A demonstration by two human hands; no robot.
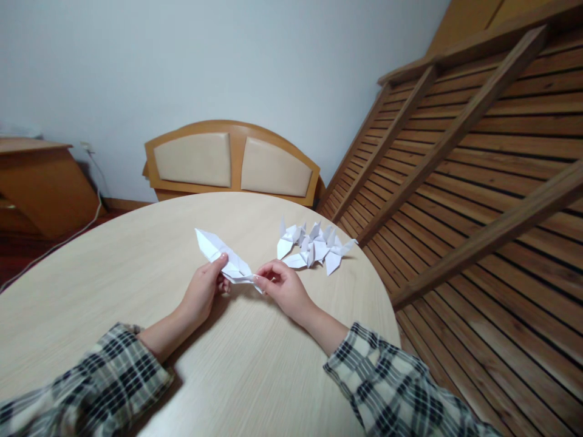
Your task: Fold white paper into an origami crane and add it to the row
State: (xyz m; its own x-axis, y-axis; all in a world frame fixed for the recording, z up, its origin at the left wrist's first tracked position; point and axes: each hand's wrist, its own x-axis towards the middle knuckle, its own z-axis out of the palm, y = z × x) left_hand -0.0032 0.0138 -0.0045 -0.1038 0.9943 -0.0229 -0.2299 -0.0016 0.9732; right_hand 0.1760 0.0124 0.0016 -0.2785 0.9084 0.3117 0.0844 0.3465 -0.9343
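A piece of folded white paper [234, 262], long and pointed at its far left end, is held just above the round table. My left hand [204, 288] grips its middle, thumb on top and fingers curled underneath. At the paper's right end, my right hand [283, 286] pinches a narrow folded strip between thumb and fingertips. Part of the paper is hidden behind the fingers. Beyond my right hand, several white paper cranes [333, 250] stand bunched together on the tabletop, wings and necks overlapping.
The round pale wood table [113, 261] spreads beneath both hands. Behind it stands a wooden headboard [235, 145] with two beige panels against the wall. A slatted wooden frame [455, 164] leans along the right side. A desk [40, 182] and a white cable [98, 206] are at left.
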